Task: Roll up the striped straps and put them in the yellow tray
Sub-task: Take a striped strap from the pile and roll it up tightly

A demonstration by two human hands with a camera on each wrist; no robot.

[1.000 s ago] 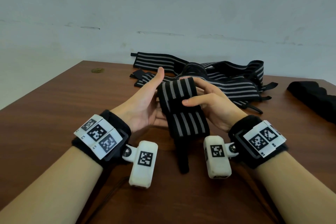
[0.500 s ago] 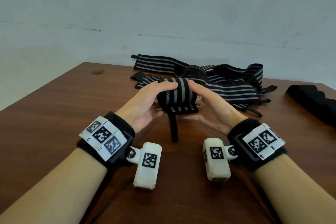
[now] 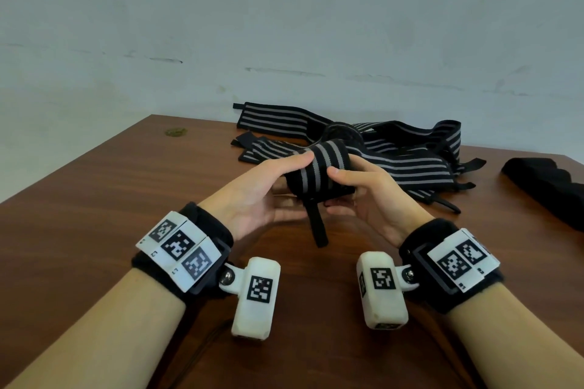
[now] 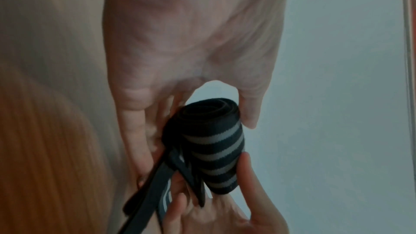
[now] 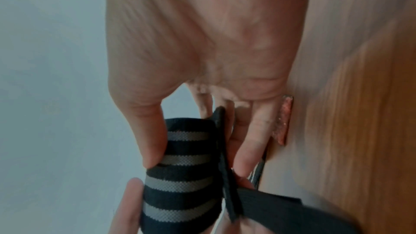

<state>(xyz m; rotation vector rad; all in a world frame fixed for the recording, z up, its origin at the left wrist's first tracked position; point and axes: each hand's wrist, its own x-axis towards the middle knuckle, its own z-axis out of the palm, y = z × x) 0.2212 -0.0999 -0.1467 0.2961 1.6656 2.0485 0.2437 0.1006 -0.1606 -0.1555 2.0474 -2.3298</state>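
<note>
Both grips close on one rolled striped strap [image 3: 319, 172] held just above the brown surface [image 3: 94, 199]: the left hand [image 3: 252, 196] curls fingers over its top with the thumb beneath, and the right hand [image 3: 366, 193] pinches its other end between thumb and fingers. A thin black tail [image 3: 317, 224] hangs from the roll. Behind, loose striped straps [image 3: 395, 151] lie heaped; a black cloth [image 3: 546, 186] rests far right.

Head cam looking fwd and down over my table [image 3: 94, 215], both wrist cams v. close along my palms, all three sharing the rolled strap [image 3: 319, 174].
</note>
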